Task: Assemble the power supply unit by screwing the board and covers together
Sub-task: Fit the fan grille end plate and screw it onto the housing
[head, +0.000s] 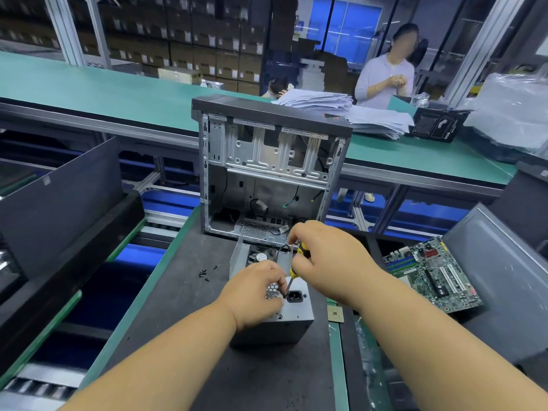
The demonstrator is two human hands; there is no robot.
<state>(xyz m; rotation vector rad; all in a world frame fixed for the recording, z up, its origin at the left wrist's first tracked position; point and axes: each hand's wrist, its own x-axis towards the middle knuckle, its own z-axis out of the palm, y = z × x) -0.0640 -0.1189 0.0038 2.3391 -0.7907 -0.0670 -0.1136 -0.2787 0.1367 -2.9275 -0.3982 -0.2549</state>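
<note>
Here, seen from the head camera at a workbench:
PSU: the grey metal PSU sits on the dark mat at lower centre of the frame, its socket face turned up and toward the camera; the far top is open, with a fan showing inside.
Right hand: the right hand, right of centre, has its fingers curled round the yellow-and-black handle of a screwdriver; the shaft slants down and left, and the tip meets the PSU face just left of the socket.
Left hand: the left hand rests on the PSU's near left corner, over the hex vent grille; thumb and fingertips close in at the screwdriver tip, but whether they pinch a screw there I cannot tell.
Screws: a few small black screws lie loose on the mat, left of the PSU and apart from it.
Case: an open PC case stands upright just behind the PSU, at centre of the frame, its bare metal interior facing the camera.
Board: a green board lies at right of the frame, well apart from the PSU.
Papers: a stack of papers lies on the green bench behind the case, upper right of centre.
People: one person stands at upper right beyond the bench with both hands raised at the chest; another sits lower, left of them, partly hidden by the papers.
</note>
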